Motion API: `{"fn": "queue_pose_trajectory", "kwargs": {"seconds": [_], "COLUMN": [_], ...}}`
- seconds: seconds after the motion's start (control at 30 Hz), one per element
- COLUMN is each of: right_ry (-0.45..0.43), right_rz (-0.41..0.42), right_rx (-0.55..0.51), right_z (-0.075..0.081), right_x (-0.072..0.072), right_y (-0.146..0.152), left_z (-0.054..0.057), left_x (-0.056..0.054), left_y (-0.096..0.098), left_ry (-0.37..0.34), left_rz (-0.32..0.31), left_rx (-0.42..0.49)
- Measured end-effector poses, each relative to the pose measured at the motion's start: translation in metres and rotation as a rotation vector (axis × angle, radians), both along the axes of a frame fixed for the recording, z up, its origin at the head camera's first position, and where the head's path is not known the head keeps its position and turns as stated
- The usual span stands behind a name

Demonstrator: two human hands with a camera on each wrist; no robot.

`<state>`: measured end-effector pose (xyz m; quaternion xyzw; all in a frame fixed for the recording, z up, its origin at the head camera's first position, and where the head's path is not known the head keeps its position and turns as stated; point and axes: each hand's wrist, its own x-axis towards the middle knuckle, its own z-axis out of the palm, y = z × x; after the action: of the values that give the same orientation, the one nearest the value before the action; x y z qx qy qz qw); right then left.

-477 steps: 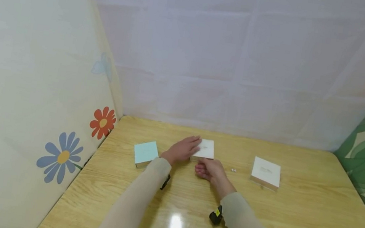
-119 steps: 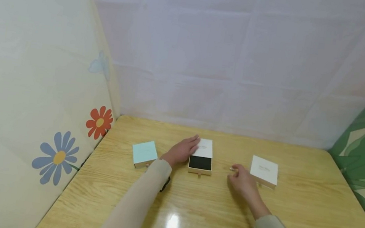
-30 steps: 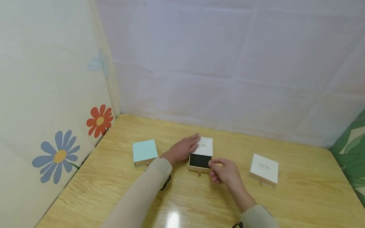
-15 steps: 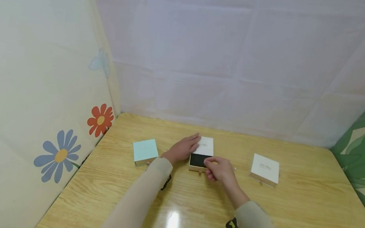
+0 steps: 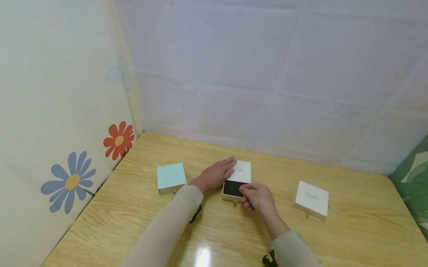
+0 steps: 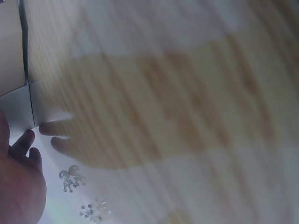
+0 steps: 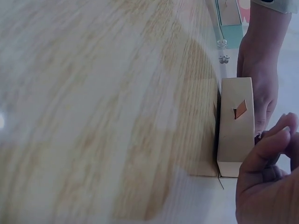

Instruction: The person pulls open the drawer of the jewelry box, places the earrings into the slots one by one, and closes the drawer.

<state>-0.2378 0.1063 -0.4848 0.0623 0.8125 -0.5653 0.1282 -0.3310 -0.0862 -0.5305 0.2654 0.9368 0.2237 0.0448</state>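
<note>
My left hand [image 5: 215, 175] rests on the white sleeve [image 5: 243, 170] of the middle jewelry box, fingers lying out along its left side and top. The box's drawer [image 5: 232, 197] is pulled out toward me and shows its black lining [image 5: 232, 188]. Over the drawer's right part, my right hand [image 5: 259, 197] pinches a small earring between thumb and forefinger; only a shiny bit of the earring [image 7: 258, 136] shows in the right wrist view. Its match, a tiny stud [image 5: 276, 198], lies on the table to the right.
A teal box [image 5: 171, 176] stands at left and another white box [image 5: 312, 198] at right, both with drawers in. Between teal and middle boxes lie sparkly pearl earrings [image 6: 70, 176], hidden in the head view. A cloth wall [image 5: 217, 107] backs the table.
The middle drawer has been pulled out since the oldest frame. My right hand picked up an earring at right and carried it left over the drawer; it shifted slightly further left this last second.
</note>
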Motion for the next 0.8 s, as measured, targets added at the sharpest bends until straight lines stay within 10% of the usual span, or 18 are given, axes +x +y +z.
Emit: {"fn": "queue_pose_trajectory", "kwargs": {"seconds": [0.8], "right_ry": [-0.005], "right_rz": [0.059], "right_rx": [0.110], "right_z": [-0.004], "right_x": [-0.010], "right_y": [0.002], "left_z": [-0.016], "left_x": [-0.011], "left_y": [-0.002], "left_ry": [0.001], "left_rz": [-0.003], "left_rx": [0.017]}}
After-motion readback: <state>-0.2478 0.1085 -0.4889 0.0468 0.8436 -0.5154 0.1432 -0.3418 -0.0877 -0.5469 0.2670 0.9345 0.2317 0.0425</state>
